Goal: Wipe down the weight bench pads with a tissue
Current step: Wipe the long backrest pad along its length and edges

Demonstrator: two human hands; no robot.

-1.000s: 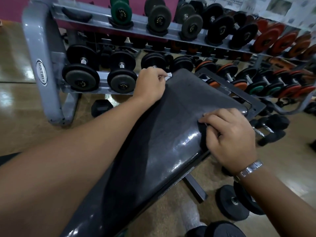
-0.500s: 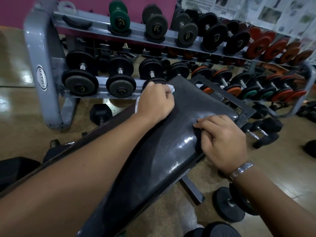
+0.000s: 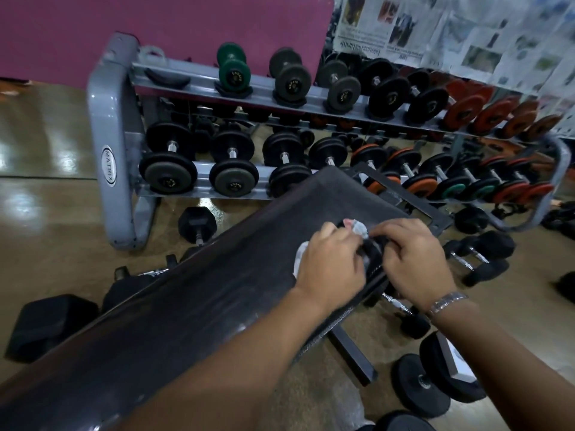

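A long black bench pad [image 3: 217,293] runs diagonally from lower left up to the centre of the head view. My left hand [image 3: 329,265] lies on the pad near its right edge, closed on a crumpled white tissue [image 3: 357,228] that sticks out past the fingers and below the palm. My right hand [image 3: 413,259], a metal watch on its wrist, grips the pad's right edge right beside the left hand, fingers curled over the rim.
A grey two-tier dumbbell rack [image 3: 115,163] stands just beyond the pad's far end. Loose dumbbells [image 3: 479,253] lie on the brown floor to the right, and round ones [image 3: 429,390] near my right forearm. A hex dumbbell [image 3: 197,225] lies left of the pad.
My left hand with the tissue has slid from the pad's far left corner down and across to the right edge, ending next to my right hand. The view has tilted up.
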